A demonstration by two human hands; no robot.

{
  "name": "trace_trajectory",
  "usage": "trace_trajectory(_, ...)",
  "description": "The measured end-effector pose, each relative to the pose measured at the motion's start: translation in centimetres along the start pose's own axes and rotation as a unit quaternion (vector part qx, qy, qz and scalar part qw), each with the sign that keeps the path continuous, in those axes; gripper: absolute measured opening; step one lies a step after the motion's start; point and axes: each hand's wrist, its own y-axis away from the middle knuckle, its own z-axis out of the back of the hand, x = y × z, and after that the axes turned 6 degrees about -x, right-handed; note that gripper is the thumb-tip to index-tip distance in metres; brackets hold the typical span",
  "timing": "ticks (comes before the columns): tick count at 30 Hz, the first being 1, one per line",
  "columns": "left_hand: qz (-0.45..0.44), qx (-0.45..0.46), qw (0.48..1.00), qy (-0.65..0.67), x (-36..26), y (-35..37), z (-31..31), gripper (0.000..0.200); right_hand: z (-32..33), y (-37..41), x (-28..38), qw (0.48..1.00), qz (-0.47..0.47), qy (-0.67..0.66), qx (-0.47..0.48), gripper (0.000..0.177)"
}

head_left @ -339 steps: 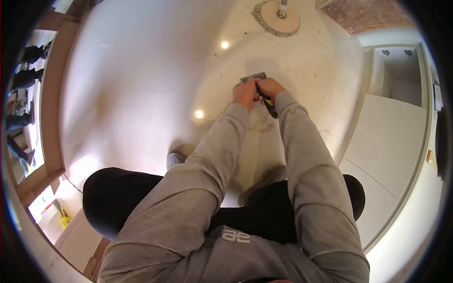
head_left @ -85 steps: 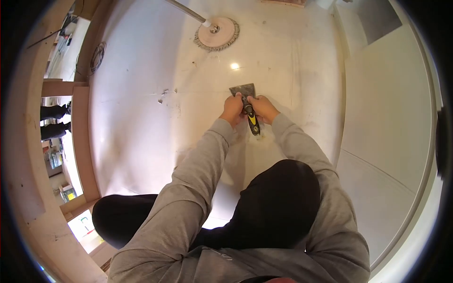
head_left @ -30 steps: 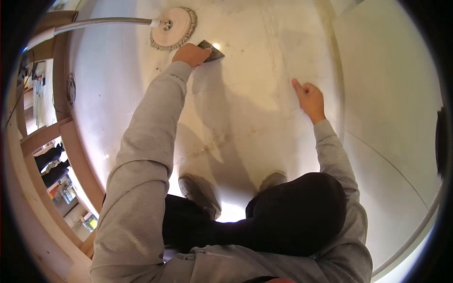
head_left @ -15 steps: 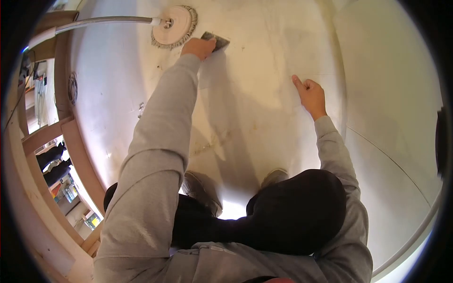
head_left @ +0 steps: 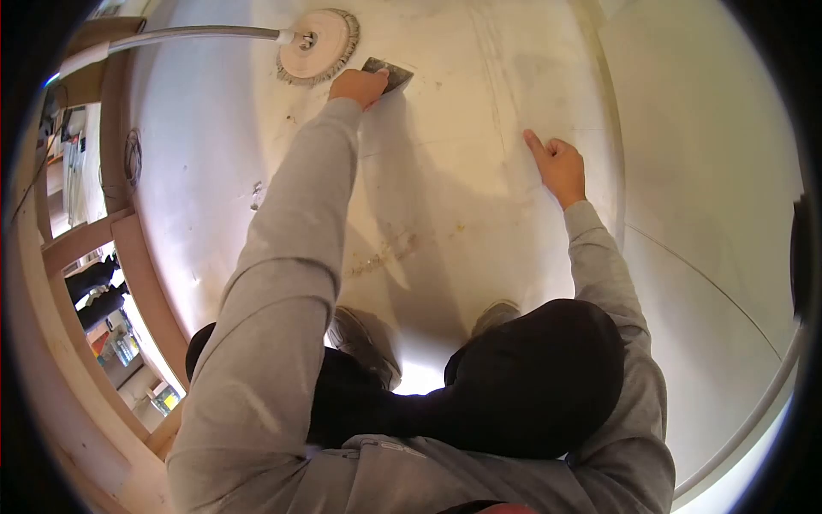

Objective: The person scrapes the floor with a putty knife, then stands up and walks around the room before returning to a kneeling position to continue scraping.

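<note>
My left hand [head_left: 359, 87] is closed around a scraper [head_left: 396, 75] with a flat, dark, stained blade. The blade lies at or close to the pale floor [head_left: 445, 154], just right of a round mop head [head_left: 318, 46]; its handle is hidden in my grip. Off to the right, my right hand [head_left: 562, 171] hovers with its fingers curled in and the thumb stretched out. Nothing shows in it. Small crumbs and stains [head_left: 381, 255] mark the floor between my arms and my shoes [head_left: 364, 338].
The mop's metal pole [head_left: 197, 33] runs leftward from its head. Wooden framing [head_left: 152, 278] with shelves of goods behind it borders the left side. A coiled cable [head_left: 132, 158] lies by the frame. A pale curved panel [head_left: 711, 171] rises on the right.
The view has shifted slightly. My left hand and the scraper stay almost in place beside the mop head. My right hand appears a little farther left and up.
</note>
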Motion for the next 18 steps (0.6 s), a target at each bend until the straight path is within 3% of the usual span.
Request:
trace_trajectory(7,0.020,-0.031,0.999,0.040,2.3,3.0,-1.5,0.070,0.2,0.1,0.4,0.999,0.038,0.030,-0.008,0.066)
trace_trajectory(9,0.057,0.025,0.993,0.099,1.1,5.0,-1.5,0.054,1.4,0.8,1.9,0.999,-0.024,0.007,0.027,0.061)
trace_trajectory(10,0.113,0.030,0.962,0.246,1.2,5.1,-3.1,0.046,2.0,0.3,2.7,1.000,-0.007,0.008,0.014,0.061)
trace_trajectory(12,0.188,0.085,0.848,0.487,1.1,6.7,-5.2,0.031,2.2,-0.3,3.0,0.981,-0.120,-0.005,0.150,0.052)
trace_trajectory(13,0.206,0.130,0.777,0.580,0.8,7.7,-5.5,0.025,1.7,-0.9,3.4,0.983,-0.111,0.005,0.144,0.052)
trace_trajectory(14,0.204,0.131,0.770,0.590,0.2,8.9,-5.3,0.025,0.9,-1.5,4.1,0.988,0.071,0.049,0.127,0.049)
trace_trajectory(15,0.215,0.143,0.722,0.642,-0.4,10.2,-5.2,0.023,0.2,-1.8,4.5,0.958,0.248,0.092,0.110,0.046)
trace_trajectory(16,0.225,0.154,0.671,0.690,-0.7,11.0,-5.2,0.021,0.0,-0.9,7.5,0.946,0.277,0.112,0.125,0.043)
trace_trajectory(17,0.226,0.156,0.663,0.696,-0.7,10.5,-6.7,0.021,0.1,1.0,11.9,0.932,0.306,0.133,0.142,0.041)
trace_trajectory(18,0.214,0.145,0.648,0.717,-0.4,9.2,-9.0,0.021,0.5,3.0,16.0,0.927,0.250,0.189,0.207,0.043)
